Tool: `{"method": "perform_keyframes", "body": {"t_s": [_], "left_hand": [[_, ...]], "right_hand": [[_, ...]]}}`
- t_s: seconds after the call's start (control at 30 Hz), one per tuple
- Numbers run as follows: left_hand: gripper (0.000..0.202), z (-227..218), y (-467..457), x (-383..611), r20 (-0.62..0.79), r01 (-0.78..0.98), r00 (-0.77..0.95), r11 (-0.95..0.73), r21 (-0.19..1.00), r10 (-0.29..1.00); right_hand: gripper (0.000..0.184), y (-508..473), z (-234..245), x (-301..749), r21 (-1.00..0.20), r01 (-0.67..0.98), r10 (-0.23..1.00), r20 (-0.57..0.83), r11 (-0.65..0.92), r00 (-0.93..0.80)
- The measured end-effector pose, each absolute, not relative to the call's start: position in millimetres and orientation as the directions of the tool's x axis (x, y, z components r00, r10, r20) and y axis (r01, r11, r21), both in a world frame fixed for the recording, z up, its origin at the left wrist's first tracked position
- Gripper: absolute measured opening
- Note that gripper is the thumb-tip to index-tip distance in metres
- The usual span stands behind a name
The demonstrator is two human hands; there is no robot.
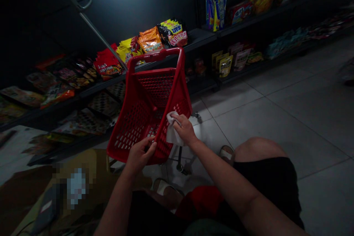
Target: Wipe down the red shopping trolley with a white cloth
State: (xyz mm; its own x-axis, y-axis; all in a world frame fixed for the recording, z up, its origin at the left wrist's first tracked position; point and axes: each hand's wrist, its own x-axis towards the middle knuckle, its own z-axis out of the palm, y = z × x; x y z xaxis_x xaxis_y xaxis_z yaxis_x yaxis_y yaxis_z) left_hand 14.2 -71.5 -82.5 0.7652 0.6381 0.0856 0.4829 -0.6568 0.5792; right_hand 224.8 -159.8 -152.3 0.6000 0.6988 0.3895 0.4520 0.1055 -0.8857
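Observation:
A red plastic shopping cart (pixel 148 118) with perforated walls and casters stands on the floor right before me. My left hand (pixel 140 153) grips the near rim of its basket, fingertips curled over the edge. In my right hand (pixel 183 128) is a white cloth (pixel 173 132), pinched by the fingers and hanging down against the outside of the cart's right wall. Whether it is cloth or a paper wipe I cannot tell for certain. The cart's raised handle (pixel 156 56) is at its far end, close to the shelf.
Dark shelves (pixel 199 36) along the wall hold snack bags, among them an orange bag (pixel 151 38) and a red bag (pixel 108 64). A slanted metal pole (pixel 102 40) crosses the upper left. A brown cardboard piece (pixel 91 166) lies at lower left; pale tiles (pixel 276 125) cover the floor.

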Motion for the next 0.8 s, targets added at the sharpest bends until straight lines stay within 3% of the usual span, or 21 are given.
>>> {"method": "perform_keyframes", "body": {"t_s": [0.2, 0.4, 0.63, 0.8], "left_hand": [[0.037, -84.1, -68.7, 10.0, 0.093, 0.488, 0.757, -0.654, 0.578, 0.647], [0.038, -82.6, -67.5, 8.7, 0.058, 0.488, 0.754, -0.617, 0.617, 0.655], [0.036, -84.2, -66.4, 7.3, 0.072, 0.468, 0.763, -0.626, 0.624, 0.642], [0.036, -80.9, -65.7, 4.7, 0.066, 0.484, 0.754, -0.621, 0.617, 0.653]], "right_hand": [[0.045, -149.9, -161.2, 223.0, -0.882, 0.47, 0.77, 0.288, -0.018, 0.569], [0.03, -138.2, -167.9, 245.4, -0.985, 0.159, 0.737, 0.151, 0.059, 0.658], [0.05, -136.7, -177.2, 245.0, -0.916, 0.4, 0.777, 0.264, 0.017, 0.572], [0.035, -129.6, -167.2, 256.8, -0.979, 0.205, 0.715, 0.143, 0.0, 0.684]]}}
